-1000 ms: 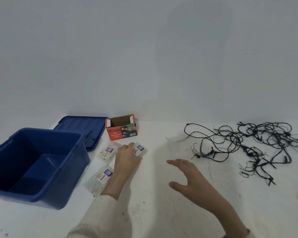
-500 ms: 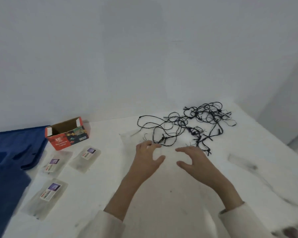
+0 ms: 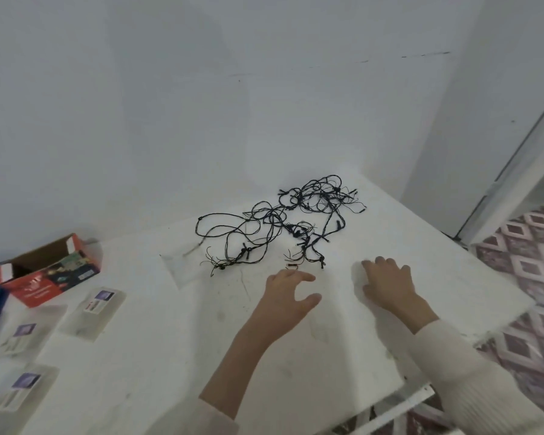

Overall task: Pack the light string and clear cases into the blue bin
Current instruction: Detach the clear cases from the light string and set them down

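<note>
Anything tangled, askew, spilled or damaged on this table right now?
Only the light string: it sprawls in a messy tangle at the far side of the table, loops crossing, loose ends sticking out. The clear cases lie flat and the red box stands open; no spill or damage shows.

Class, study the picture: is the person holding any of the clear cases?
No: the left hand and right hand are open and empty near the light string, while the clear cases lie apart on the table.
</note>
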Tool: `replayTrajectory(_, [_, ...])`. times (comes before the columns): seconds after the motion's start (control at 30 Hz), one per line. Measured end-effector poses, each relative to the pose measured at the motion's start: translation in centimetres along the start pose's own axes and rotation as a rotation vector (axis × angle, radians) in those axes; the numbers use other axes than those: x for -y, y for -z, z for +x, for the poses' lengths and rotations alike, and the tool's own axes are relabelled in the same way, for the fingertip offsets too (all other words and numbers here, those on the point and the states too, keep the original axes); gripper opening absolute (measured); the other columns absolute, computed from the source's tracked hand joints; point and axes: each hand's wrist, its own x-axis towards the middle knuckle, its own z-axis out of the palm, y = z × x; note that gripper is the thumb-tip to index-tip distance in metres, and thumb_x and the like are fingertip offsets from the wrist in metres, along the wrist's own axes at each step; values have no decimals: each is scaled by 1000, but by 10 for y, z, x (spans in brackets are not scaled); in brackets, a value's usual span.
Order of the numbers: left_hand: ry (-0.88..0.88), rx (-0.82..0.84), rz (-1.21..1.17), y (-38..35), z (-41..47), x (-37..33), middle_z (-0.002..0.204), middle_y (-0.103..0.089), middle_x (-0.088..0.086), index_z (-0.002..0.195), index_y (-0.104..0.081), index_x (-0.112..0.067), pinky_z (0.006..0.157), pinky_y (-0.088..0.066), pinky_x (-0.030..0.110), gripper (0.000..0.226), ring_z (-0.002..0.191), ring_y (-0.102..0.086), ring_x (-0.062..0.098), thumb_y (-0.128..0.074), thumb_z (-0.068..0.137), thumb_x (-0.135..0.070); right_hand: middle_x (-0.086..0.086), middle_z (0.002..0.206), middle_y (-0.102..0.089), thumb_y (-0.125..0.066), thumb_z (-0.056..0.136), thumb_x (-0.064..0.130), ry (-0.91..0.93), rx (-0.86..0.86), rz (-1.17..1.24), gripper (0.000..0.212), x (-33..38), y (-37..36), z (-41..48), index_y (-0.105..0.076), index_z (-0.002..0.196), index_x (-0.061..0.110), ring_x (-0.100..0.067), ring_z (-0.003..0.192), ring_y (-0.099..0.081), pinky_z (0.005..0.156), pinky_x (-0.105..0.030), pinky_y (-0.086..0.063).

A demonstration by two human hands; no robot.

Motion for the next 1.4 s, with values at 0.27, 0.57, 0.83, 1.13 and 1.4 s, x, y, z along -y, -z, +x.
replayTrajectory(0.27, [144, 405, -39, 39, -35, 0, 121, -62, -7, 131, -50, -26, 91, -47, 27, 59, 108, -59, 9, -61, 80, -56, 4, 82, -57, -74, 71, 36, 385, 299, 668, 40, 60, 82, -46, -60, 104, 18, -8, 66, -49, 59, -22, -38])
replayTrajectory(0.57, [145, -87, -589, 121, -119, 31, 67, -61, 3, 95, -69, -7, 74, -54, 27, 21, 69, -61, 18, -58, 91, -25, -5, 59, -53, -76, 75, 17, 523, 356, 1515, 29, 155, 122, -74, -56, 95, 9, -15, 41, -39, 38, -20, -28])
replayTrajectory(0.83, [139, -601, -697, 156, -173, 54, 67, -51, 1, 108, -68, -17, 68, -47, 22, 21, 58, -52, 8, -56, 91, -15, -11, 62, -61, -63, 78, 11, 317, 906, 2022, 13, 195, 139, -92, -59, 86, 1, -15, 42, -56, 42, -19, -49])
replayTrajectory(1.13, [16, -806, -396, 145, -158, 25, 101, -60, 13, 125, -58, -17, 57, -56, 27, 33, 67, -65, 9, -50, 94, -23, -20, 93, -71, -70, 62, 6, 304, 1103, 2575, 28, 219, 165, -156, -69, 86, -8, -23, 78, -73, 72, -30, -58])
replayTrajectory(1.4, [150, -699, -334, 163, -171, -12, 75, -70, 0, 111, -60, -26, 50, -52, 26, 20, 46, -60, 11, -55, 92, -20, 4, 72, -62, -68, 84, 15, 747, -671, 1504, 16, 210, 164, -137, -60, 96, 23, -9, 73, -60, 71, -7, -43])
